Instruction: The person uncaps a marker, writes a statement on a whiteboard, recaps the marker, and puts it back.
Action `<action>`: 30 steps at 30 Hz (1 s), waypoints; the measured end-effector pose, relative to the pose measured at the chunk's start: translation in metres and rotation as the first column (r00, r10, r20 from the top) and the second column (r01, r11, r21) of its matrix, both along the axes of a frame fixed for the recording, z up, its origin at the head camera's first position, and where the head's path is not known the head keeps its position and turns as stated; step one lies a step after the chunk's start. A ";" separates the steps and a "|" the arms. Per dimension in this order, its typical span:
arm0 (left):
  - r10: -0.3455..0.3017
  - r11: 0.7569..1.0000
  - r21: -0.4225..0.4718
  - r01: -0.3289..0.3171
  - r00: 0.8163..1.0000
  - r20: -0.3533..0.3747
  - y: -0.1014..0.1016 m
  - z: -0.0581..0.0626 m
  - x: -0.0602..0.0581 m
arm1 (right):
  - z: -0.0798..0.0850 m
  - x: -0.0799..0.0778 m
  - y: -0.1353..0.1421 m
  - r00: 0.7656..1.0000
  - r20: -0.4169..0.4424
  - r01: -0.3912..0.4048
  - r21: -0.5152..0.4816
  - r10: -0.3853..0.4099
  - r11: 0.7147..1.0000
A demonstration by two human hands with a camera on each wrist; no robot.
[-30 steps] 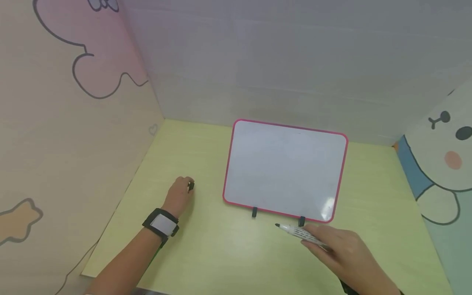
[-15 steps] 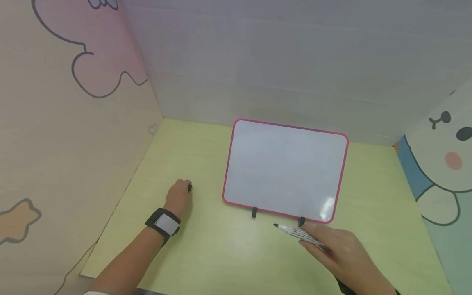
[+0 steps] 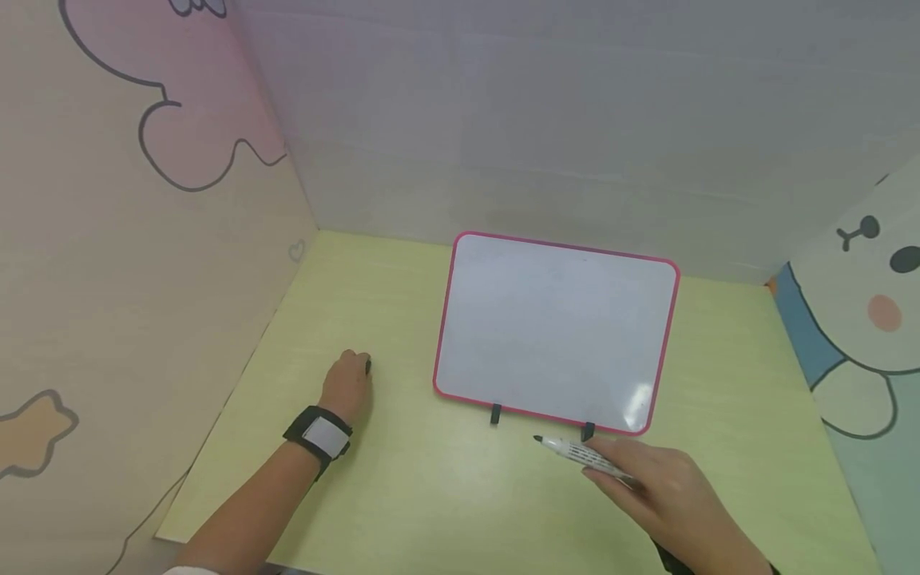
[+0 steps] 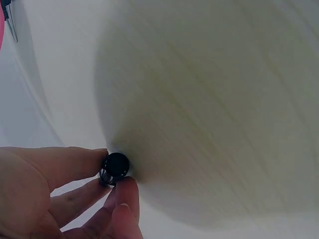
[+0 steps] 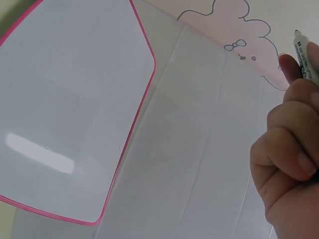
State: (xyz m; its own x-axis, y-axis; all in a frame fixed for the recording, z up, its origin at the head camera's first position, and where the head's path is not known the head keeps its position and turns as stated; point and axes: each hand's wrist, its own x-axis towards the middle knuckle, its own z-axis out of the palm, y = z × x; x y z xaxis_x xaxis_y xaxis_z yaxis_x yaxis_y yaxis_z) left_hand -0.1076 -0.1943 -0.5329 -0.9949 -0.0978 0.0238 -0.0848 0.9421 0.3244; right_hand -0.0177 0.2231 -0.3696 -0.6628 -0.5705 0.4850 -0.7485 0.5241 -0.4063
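A white marker point(image 3: 580, 453) with its dark tip bared is gripped in my right hand point(image 3: 668, 487), the tip pointing left just below the lower edge of the whiteboard point(image 3: 557, 331). That board has a pink frame and leans on a stand with two black feet; its face bears no writing. Over on the left, my left hand point(image 3: 346, 387) rests at the table surface. Its thumb and fingertips pinch a small black marker cap point(image 4: 116, 165), round end showing in the left wrist view. The right wrist view catches the marker's barrel point(image 5: 303, 52) above curled fingers.
Pale yellow tabletop point(image 3: 431, 495) lies under both hands. A grey-white wall point(image 3: 575, 120) rises behind the board, with cartoon-printed walls at the left point(image 3: 144, 279) and right. One black stand foot point(image 3: 496, 414) juts forward from the board's lower edge.
The left hand has shifted slightly down and left with the cap, which shows less in the head view. The right hand and marker moved slightly left, then held still.
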 end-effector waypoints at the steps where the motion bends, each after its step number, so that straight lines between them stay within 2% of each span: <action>1: -0.001 1.000 0.000 0.001 1.000 0.000 0.000 0.001 0.000 | 0.000 0.000 0.000 1.000 0.001 0.002 0.004 -0.002 1.000; 9: 0.001 1.000 0.011 -0.001 1.000 0.006 0.003 0.008 0.002 | -0.002 0.000 0.002 1.000 0.003 -0.013 -0.025 0.013 1.000; 15: -0.061 0.998 0.004 0.062 0.993 -0.098 0.003 0.014 0.001 | -0.003 0.001 0.002 1.000 0.004 0.007 -0.020 -0.007 1.000; 17: -0.081 0.996 0.035 0.087 0.988 -0.133 0.006 0.017 -0.002 | -0.004 0.001 0.002 1.000 -0.009 0.012 -0.017 -0.012 1.000; 20: -0.110 0.981 0.141 0.133 0.982 -0.156 0.014 0.022 -0.010 | -0.005 0.001 0.002 1.000 -0.023 0.016 -0.019 -0.016 1.000; 22: -0.133 0.953 0.250 0.172 0.977 -0.165 0.021 0.026 -0.017 | -0.006 0.000 0.002 1.000 -0.024 0.018 -0.020 -0.018 1.000; 24: -0.158 0.913 0.348 0.211 0.972 -0.173 0.028 0.028 -0.024 | -0.005 0.000 0.002 1.000 -0.018 0.018 -0.022 -0.019 1.000; 28: -0.197 0.806 0.522 0.281 0.958 -0.210 0.041 0.028 -0.039 | -0.004 -0.001 0.000 1.000 -0.008 0.015 -0.018 -0.015 1.000; 30: -0.205 0.750 0.592 0.293 0.955 -0.214 0.047 0.028 -0.047 | -0.004 -0.001 -0.002 1.000 0.004 0.017 -0.018 -0.017 1.000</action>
State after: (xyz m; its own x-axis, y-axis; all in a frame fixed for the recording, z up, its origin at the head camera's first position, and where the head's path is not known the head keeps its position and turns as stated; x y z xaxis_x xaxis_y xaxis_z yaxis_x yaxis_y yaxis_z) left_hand -0.1545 -0.1469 -0.5045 -0.9781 0.1152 0.1734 0.2081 0.5203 0.8282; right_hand -0.0186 0.2215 -0.3739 -0.6744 -0.5502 0.4923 -0.7377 0.5294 -0.4190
